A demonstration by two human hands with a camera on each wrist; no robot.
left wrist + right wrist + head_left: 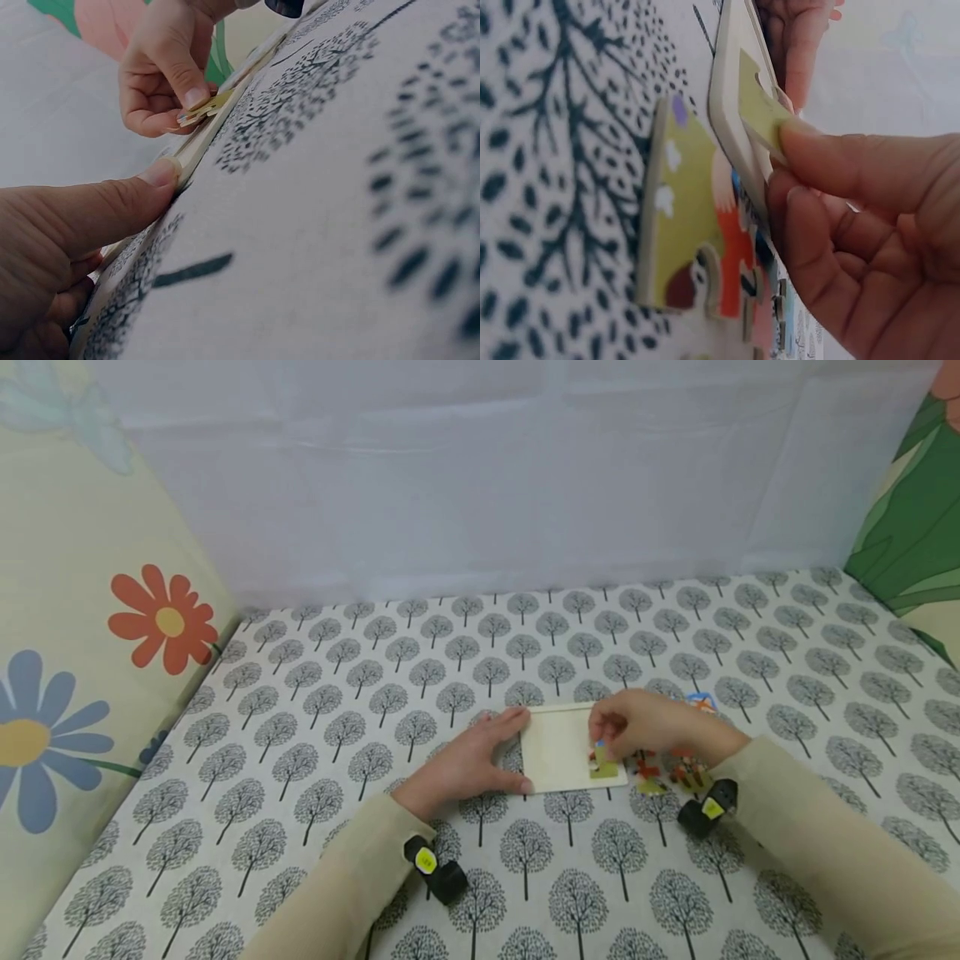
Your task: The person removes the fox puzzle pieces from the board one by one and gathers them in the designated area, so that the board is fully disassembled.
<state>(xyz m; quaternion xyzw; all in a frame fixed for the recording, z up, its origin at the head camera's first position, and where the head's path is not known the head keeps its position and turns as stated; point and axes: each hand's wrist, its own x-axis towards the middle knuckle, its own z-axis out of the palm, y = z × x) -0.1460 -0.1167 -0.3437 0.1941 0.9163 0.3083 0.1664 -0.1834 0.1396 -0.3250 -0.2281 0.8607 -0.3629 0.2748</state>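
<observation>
A pale wooden puzzle tray (557, 747) with a raised rim lies flat on the cloth. My left hand (468, 760) holds its left side, thumb at the near corner and fingers at the far one. In the left wrist view the left thumb (112, 214) presses on the rim. My right hand (637, 727) pinches a green puzzle piece (602, 766) between thumb and fingers at the tray's near right corner. In the right wrist view this piece (761, 112) is tilted, partly over the rim. A loose piece with green and orange (697, 195) lies beside the tray.
Several loose puzzle pieces (651, 785) lie right of the tray, partly under the right hand and wrist. Another blue and orange piece (702, 702) lies behind that wrist. A tree-printed cloth (360, 693) covers the table; a white sheet (480, 485) hangs behind.
</observation>
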